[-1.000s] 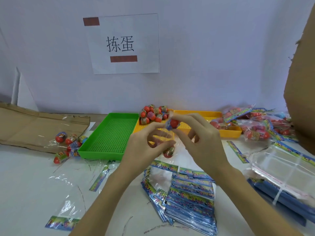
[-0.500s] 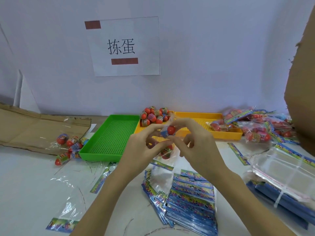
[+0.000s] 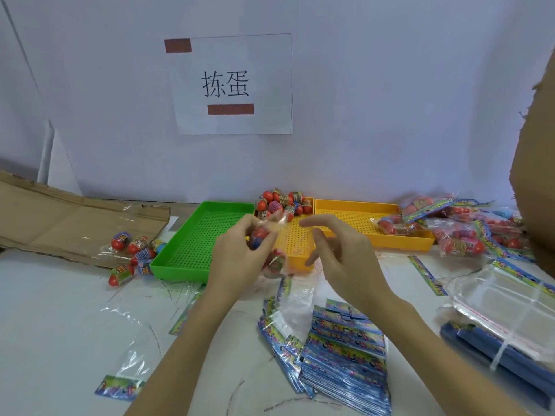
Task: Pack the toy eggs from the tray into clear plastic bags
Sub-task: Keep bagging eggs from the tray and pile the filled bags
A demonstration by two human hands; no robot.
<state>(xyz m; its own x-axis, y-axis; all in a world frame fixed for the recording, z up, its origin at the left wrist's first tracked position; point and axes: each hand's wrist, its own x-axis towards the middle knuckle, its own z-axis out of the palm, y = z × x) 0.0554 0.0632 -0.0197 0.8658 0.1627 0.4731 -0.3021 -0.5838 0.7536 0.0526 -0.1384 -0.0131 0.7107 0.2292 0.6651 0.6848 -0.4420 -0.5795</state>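
Nearest me lies the fanned stack of printed header bags point(image 3: 345, 352), and a slip of my forearm could send it sliding across the white table point(image 3: 60, 325). Just beyond, my left hand point(image 3: 240, 259) has its fingers curled round a red toy egg point(image 3: 259, 234) and the mouth of the clear plastic bag point(image 3: 279, 253), which already hangs with eggs in it; my right hand point(image 3: 342, 253) sits just beside it, fingers loosely spread, holding nothing that I can make out. The film is slick and limp, so if my left pinch loosens the mouth may fold shut and the egg may roll off toward the green tray point(image 3: 198, 244). Farther back, the heap of loose eggs point(image 3: 282, 204) fills the corner of the yellow tray point(image 3: 360, 223); a careless reach could knock some over its rim.
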